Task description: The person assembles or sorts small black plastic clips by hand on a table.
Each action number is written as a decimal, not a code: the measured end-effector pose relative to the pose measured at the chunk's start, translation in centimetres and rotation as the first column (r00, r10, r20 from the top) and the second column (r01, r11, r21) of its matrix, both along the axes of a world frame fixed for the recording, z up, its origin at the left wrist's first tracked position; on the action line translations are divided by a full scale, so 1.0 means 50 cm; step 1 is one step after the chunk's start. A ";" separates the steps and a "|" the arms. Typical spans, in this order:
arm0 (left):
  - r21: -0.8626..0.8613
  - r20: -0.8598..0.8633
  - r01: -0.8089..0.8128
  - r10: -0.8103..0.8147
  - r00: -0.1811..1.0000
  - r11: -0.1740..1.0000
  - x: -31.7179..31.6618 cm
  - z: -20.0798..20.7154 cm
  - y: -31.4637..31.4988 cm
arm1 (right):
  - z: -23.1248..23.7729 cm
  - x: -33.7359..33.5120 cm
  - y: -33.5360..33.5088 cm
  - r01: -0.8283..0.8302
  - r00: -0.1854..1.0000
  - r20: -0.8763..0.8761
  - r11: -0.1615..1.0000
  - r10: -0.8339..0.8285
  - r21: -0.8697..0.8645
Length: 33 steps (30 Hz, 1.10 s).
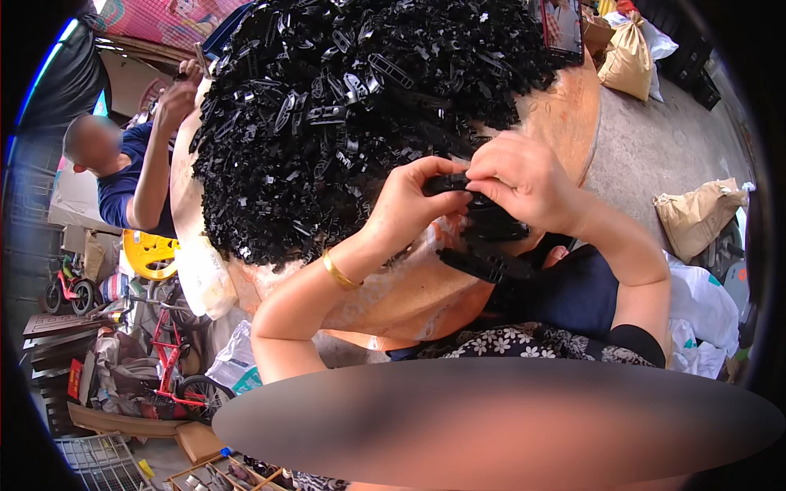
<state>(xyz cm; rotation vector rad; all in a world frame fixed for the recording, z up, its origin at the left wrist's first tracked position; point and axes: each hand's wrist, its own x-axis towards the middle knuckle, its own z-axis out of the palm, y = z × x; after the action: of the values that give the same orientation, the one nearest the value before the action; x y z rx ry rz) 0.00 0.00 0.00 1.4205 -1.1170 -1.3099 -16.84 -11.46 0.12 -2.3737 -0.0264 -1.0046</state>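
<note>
A person's left hand (413, 200) and right hand (524, 182) pinch the two ends of a small black plastic part (449, 183) between thumb and fingertips, just above the near edge of a round wooden desk (565, 114), at about five o'clock from the great heap of black plastic parts (344, 114) that covers it. The piece looks light, stiff and smooth, probably brittle at its thin bars, so it is best gripped at the thicker ends. At ten o'clock, a co-worker in a blue shirt (123, 184) raises a hand at the desk's far rim.
</note>
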 end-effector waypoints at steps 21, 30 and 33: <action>-0.341 0.381 0.009 0.130 0.916 0.940 -0.019 0.015 0.015 | 0.003 -0.018 0.004 0.132 0.976 -0.174 0.991 -0.133 -0.020; -0.116 0.377 0.089 -0.039 0.926 0.989 -0.044 0.024 0.021 | 0.008 -0.023 -0.077 -0.096 0.836 -0.484 0.937 0.260 0.337; -0.327 0.635 0.401 -0.116 0.764 0.856 -0.043 -0.004 0.017 | -0.016 -0.014 -0.090 0.139 0.916 -0.401 0.954 -0.021 0.266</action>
<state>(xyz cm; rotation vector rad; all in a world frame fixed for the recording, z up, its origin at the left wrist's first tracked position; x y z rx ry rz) -2.16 0.84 -0.18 1.3749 -1.9718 -0.6879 -17.52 -15.96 -0.66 -2.2698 0.3512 -0.5027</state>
